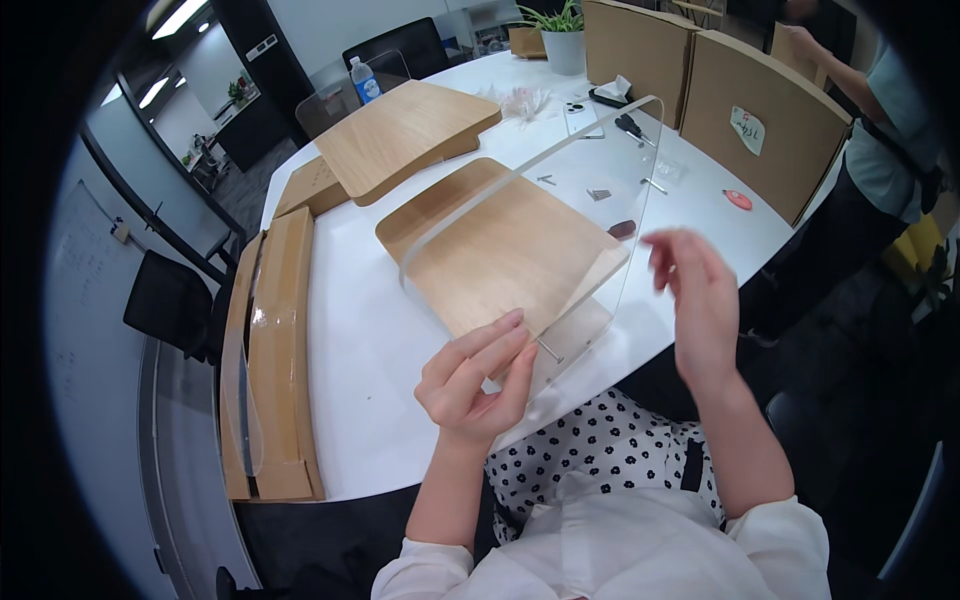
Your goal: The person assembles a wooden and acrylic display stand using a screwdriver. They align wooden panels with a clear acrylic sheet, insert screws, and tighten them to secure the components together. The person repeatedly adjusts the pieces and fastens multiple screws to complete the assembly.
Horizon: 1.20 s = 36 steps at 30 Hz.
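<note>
A pale wooden board (500, 245) lies on the table before me, with a clear plastic panel (440, 230) standing along it. My left hand (470, 385) is closed at the board's near corner, thumb against fingers; what lies between them is hidden. Just beside its thumb, a metal screw (551, 351) sticks out by the board's edge. To the right, my right hand (697, 305) hovers with loosely bent, slightly blurred fingers, apart from the panel, and nothing shows in it. A dark-handled tool (622, 230) rests behind the panel.
A second wooden piece (405, 135) lies at the back left, near a bottle (365, 82). Long cardboard packaging (280, 370) lines the left side. Loose screws (598, 195), a screwdriver (632, 127) and a red cutter (738, 200) lie farther right. A person (870, 150) stands behind cardboard boxes (765, 105).
</note>
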{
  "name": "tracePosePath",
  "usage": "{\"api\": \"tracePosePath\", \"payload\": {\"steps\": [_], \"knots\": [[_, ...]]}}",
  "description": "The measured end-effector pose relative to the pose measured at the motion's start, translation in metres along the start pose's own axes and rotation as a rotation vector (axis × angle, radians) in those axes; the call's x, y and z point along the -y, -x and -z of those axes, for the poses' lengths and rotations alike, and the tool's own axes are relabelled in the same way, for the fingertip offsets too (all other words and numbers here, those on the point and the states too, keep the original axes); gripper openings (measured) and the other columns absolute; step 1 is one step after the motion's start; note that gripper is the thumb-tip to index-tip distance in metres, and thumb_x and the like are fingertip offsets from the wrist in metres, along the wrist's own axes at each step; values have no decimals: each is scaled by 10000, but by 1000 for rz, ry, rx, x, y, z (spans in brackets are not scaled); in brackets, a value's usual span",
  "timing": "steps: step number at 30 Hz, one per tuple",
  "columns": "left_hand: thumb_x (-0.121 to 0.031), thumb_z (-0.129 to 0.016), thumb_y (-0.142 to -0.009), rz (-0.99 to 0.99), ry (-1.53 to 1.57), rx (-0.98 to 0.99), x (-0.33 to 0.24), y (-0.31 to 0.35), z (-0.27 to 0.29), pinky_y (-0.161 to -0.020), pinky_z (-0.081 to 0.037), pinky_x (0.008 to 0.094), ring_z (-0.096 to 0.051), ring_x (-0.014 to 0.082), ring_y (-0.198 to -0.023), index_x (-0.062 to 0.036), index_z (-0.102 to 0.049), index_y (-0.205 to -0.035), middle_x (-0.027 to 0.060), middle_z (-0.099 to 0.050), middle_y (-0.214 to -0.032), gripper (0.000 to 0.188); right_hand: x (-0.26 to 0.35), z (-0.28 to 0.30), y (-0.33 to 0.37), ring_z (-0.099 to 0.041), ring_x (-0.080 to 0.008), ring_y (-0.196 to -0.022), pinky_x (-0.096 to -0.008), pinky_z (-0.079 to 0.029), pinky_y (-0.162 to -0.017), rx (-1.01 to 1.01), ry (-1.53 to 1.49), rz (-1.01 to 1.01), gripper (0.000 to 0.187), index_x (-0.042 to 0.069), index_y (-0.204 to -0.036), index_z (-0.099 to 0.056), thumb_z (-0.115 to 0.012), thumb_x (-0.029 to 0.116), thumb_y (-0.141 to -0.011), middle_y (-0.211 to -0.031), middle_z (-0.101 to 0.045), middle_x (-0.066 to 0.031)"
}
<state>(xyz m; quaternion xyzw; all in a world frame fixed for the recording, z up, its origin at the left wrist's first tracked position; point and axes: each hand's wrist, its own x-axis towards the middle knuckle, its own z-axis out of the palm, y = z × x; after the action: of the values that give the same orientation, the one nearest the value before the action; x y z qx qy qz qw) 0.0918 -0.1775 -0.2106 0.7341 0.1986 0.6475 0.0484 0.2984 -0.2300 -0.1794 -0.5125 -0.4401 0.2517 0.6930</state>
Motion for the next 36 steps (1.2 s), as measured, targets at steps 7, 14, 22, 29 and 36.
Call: {"api": "tracePosePath", "payload": {"steps": [7,14,22,29,36], "knots": [[39,-807,-701,-4,10,11,-1,-2,-1,-559,-556,234,-723,164,-689,-37,-756,-866,143,-763,-932,189,11,-5,-97,-682,-168,-946,-308,-579,-801,506,-197,-709,428,-103,-1238,-571,-632,224,-968,-1117,-659,-177],[12,-805,-716,65,13,39,-4,2,4,-613,-571,260,-719,198,-762,-19,-750,-889,166,-742,-987,184,-2,-23,-88,-711,-175,-966,-293,-607,-797,608,-337,-679,491,-106,-1316,-555,-690,58,-874,-1143,-679,-158],[-491,-449,-1027,737,424,-329,-3,-4,16,-1094,-430,488,-494,354,-1336,76,-346,-1461,223,-466,-1451,722,-5,-25,-82,-710,-176,-958,-284,-600,-789,567,-363,-619,512,-98,-1335,-554,-696,64,-871,-1154,-681,-161],[-156,-559,-974,1304,1197,-135,26,-63,24,-1049,-477,437,-522,314,-1282,20,-330,-1460,180,-498,-1382,565,-3,-27,-81,-706,-188,-970,-296,-602,-785,568,-356,-627,527,-109,-1343,-540,-696,62,-870,-1168,-672,-176],[-16,-583,-889,1039,722,-278,2,-56,12,-1111,-412,442,-459,360,-1357,24,-345,-1454,235,-467,-1432,614,-6,-25,-82,-697,-185,-992,-291,-596,-809,582,-370,-636,520,-104,-1357,-531,-674,43,-879,-1191,-662,-177]]}}
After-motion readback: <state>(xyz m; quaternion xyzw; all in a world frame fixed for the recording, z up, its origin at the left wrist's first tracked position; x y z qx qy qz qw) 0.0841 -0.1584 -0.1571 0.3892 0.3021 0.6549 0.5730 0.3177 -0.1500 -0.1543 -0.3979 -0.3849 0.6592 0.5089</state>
